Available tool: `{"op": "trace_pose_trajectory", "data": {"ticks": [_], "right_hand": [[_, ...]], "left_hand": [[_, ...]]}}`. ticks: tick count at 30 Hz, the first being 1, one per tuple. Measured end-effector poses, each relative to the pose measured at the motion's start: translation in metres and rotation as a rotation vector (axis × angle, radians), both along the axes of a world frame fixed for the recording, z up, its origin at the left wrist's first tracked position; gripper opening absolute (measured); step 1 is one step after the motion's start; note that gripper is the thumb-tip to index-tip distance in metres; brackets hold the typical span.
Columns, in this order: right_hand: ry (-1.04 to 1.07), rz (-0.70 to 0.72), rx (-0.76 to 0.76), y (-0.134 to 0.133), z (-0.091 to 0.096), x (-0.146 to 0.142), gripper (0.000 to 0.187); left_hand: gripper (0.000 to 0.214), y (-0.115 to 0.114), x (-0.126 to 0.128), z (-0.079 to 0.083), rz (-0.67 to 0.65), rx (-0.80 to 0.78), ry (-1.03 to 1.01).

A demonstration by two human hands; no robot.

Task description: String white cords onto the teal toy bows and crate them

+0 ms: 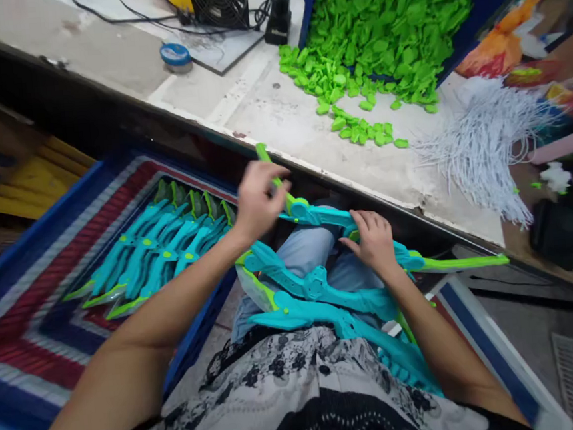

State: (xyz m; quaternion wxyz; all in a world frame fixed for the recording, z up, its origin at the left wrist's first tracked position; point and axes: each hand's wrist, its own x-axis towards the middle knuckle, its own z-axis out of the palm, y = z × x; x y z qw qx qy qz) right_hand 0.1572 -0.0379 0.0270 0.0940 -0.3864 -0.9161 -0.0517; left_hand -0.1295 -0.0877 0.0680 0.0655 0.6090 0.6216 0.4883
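Note:
Across my lap lies a long bow-shaped plastic piece (329,215), turquoise in the middle with bright green ends. My right hand (373,241) is closed over its turquoise middle, thumb on the near side. At its left green end is my left hand (260,200), slightly blurred, with fingers bent round that end. Nearer my body rest more turquoise and green plastic pieces (294,308), one with a clear part at its left. My forearms cover some of them.
Left of me, a blue crate (31,227) with a striped lining holds several similar pieces (161,243). On the bench (237,105) are a spilling heap of green plastic parts (381,33), a bundle of white strings (485,137), a round blue-lidded tin (175,56) and a black fan (220,3).

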Motion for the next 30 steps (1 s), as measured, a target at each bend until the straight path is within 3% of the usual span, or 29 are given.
{"op": "trace_pose_trajectory", "data": {"ticks": [3,5,7,9,11,13,15,16,18,20,22,24,26,30], "right_hand": [[-0.026,-0.006,-0.024,0.009,-0.013,0.013,0.063],[-0.003,0.048,-0.010,0.010,-0.004,0.004,0.063],[0.023,0.123,0.055,0.006,0.019,-0.011,0.062],[0.078,0.212,0.171,-0.001,0.050,-0.026,0.063],[0.187,0.283,0.278,-0.011,0.077,-0.037,0.063],[0.292,0.311,0.276,-0.020,0.091,-0.042,0.058],[0.321,0.292,0.139,-0.030,0.088,-0.039,0.049],[0.306,0.273,0.048,-0.035,0.081,-0.035,0.044],[0.255,0.235,-0.124,-0.046,0.061,-0.025,0.037],[0.190,0.221,-0.262,-0.060,0.039,-0.012,0.035],[0.090,0.222,-0.393,-0.076,0.020,0.001,0.043],[-0.013,0.212,-0.501,-0.092,0.007,0.011,0.061],[-0.084,0.185,-0.552,-0.104,0.001,0.017,0.079],[-0.143,0.148,-0.556,-0.118,-0.001,0.019,0.087]], "left_hand": [[0.042,0.009,0.057,-0.020,-0.409,-0.142,0.441],[0.046,0.021,0.083,-0.030,-0.478,-0.264,0.629],[0.049,0.031,0.086,-0.028,-0.479,-0.346,0.684],[0.053,0.028,0.060,-0.011,-0.424,-0.368,0.637],[0.060,0.003,0.013,0.012,-0.295,-0.359,0.530],[0.062,-0.044,-0.046,0.028,-0.087,-0.365,0.386],[0.060,-0.109,-0.106,0.022,0.159,-0.361,0.249],[0.058,-0.145,-0.132,0.009,0.288,-0.382,0.196],[0.061,-0.215,-0.166,-0.033,0.561,-0.489,0.085],[0.063,-0.270,-0.174,-0.087,0.782,-0.756,-0.102],[0.065,-0.299,-0.162,-0.138,0.829,-0.902,-0.178],[0.064,-0.299,-0.143,-0.179,0.804,-1.088,-0.266],[0.063,-0.283,-0.128,-0.207,0.753,-1.217,-0.337],[0.062,-0.246,-0.119,-0.230,0.615,-1.256,-0.393]]}}
